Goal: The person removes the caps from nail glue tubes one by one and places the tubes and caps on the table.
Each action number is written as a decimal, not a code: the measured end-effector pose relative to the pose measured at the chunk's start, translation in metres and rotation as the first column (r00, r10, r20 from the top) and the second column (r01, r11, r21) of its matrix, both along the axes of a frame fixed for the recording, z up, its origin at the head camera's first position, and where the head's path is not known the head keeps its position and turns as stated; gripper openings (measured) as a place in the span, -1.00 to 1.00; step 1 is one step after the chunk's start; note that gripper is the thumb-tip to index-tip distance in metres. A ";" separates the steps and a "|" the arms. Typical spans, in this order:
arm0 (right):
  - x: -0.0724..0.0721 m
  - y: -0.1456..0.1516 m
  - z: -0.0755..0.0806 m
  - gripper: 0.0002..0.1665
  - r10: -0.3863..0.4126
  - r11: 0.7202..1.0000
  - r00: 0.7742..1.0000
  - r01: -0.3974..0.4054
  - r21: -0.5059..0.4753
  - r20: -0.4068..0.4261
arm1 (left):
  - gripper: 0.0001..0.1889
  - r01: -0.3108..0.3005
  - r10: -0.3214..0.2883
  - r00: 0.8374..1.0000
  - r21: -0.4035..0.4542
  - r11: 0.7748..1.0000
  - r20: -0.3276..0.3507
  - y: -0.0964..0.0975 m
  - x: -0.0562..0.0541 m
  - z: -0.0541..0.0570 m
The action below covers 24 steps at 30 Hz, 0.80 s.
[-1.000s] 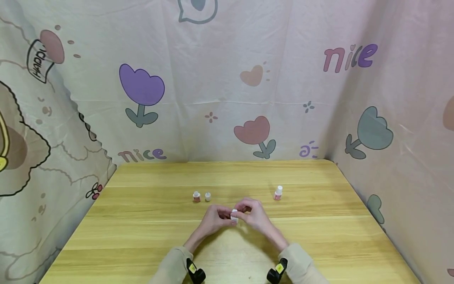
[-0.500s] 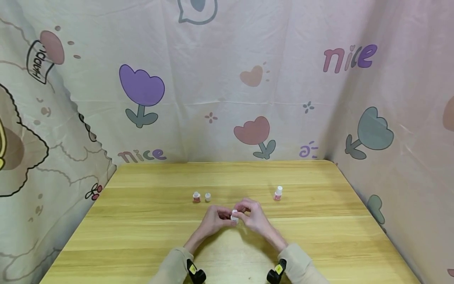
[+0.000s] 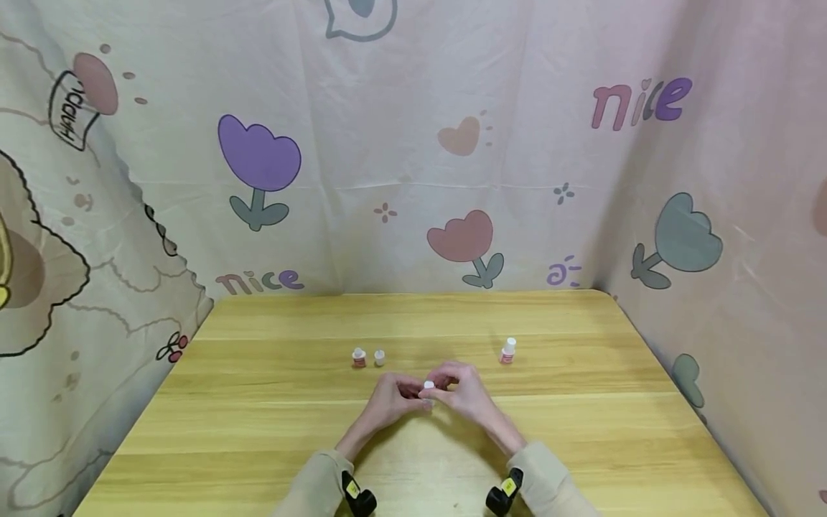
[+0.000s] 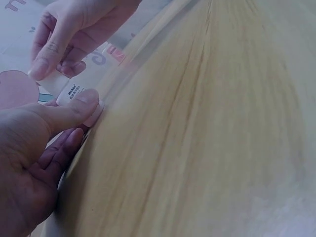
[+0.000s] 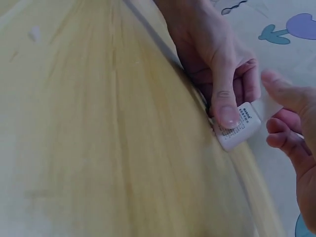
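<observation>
My left hand (image 3: 390,396) grips a small white bottle (image 5: 242,131) with black print, its thumb laid over the printed face. The bottle is tilted in both wrist views, low over the table. At its top end, my right hand (image 3: 461,391) pinches the white cap (image 3: 429,385) between thumb and fingers. In the right wrist view the cap (image 5: 265,106) lies in line with the bottle, partly covered by the right fingers. Much of the bottle's lower end is hidden by the left fingers in the head view.
Beyond the hands, a small red-labelled bottle (image 3: 358,358) stands beside a loose white cap (image 3: 379,358). Another bottle (image 3: 507,351), with a tall white cap and a red label, stands farther right. A printed cloth (image 3: 362,237) hangs behind the wooden table (image 3: 258,424).
The right thumb has shifted slightly left across the cap, which shows less of its side now. Both arms and the standing bottles stay in place.
</observation>
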State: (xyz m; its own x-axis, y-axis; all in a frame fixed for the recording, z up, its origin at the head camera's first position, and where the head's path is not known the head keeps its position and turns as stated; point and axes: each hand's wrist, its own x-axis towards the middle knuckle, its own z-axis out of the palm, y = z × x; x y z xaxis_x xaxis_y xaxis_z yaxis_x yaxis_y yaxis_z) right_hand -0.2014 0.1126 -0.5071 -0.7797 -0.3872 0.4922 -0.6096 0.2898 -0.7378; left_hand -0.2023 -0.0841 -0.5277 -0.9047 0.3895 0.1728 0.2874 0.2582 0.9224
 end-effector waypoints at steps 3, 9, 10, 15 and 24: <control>-0.001 0.000 0.002 -0.88 0.020 1.000 1.000 -0.020 0.010 0.004 | -0.76 -0.002 0.002 1.000 -0.013 1.000 0.003 0.000 0.000 0.002; -0.001 -0.002 0.000 -0.90 0.040 0.999 0.998 -0.039 0.006 -0.056 | -0.77 0.014 -0.014 1.000 -0.001 1.000 -0.004 -0.001 0.000 0.000; -0.001 -0.002 -0.001 -0.90 0.038 0.999 0.997 -0.038 0.003 -0.072 | -0.78 0.016 -0.016 1.000 0.003 1.000 -0.005 -0.001 0.000 0.000; -0.001 -0.002 -0.005 -0.87 0.039 0.999 0.992 -0.039 0.004 -0.119 | -0.79 0.011 -0.011 1.000 -0.019 1.000 -0.012 0.000 0.000 0.000; -0.001 -0.002 -0.007 -0.87 0.069 0.998 0.991 -0.070 0.000 -0.115 | -0.81 0.001 -0.001 1.000 -0.052 0.999 -0.016 0.000 0.001 0.004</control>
State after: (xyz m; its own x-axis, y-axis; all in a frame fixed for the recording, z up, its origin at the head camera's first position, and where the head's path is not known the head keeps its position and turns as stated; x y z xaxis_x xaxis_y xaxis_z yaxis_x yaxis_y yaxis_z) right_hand -0.2025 0.1109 -0.5143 -0.6893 -0.4365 0.5782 -0.7087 0.2410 -0.6630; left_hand -0.2009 -0.0843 -0.5238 -0.9015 0.3993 0.1672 0.3027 0.3052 0.9029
